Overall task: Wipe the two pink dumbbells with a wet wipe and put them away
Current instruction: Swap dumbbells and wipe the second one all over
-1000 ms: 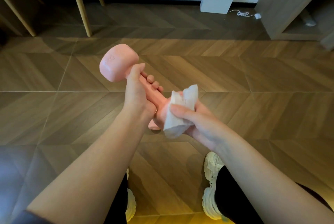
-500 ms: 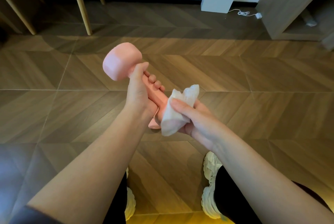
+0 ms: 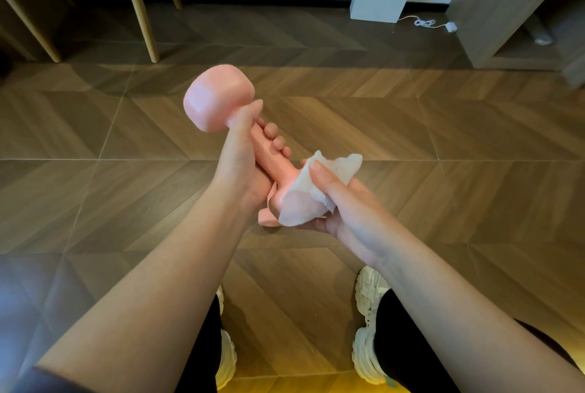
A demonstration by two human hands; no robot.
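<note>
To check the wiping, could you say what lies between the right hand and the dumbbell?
The wet wipe, held by the right hand over the dumbbell, in the head view.

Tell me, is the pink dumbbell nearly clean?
Not yet. The left hand grips the dumbbell by its handle while the right hand presses the wet wipe on its near end. The far end looks shiny, maybe wiped already. No second dumbbell shows, and nothing is put away.

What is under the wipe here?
The near head of the dumbbell: only its pink left edge shows. The wipe and the right hand holding it cover the rest of that head.
</note>
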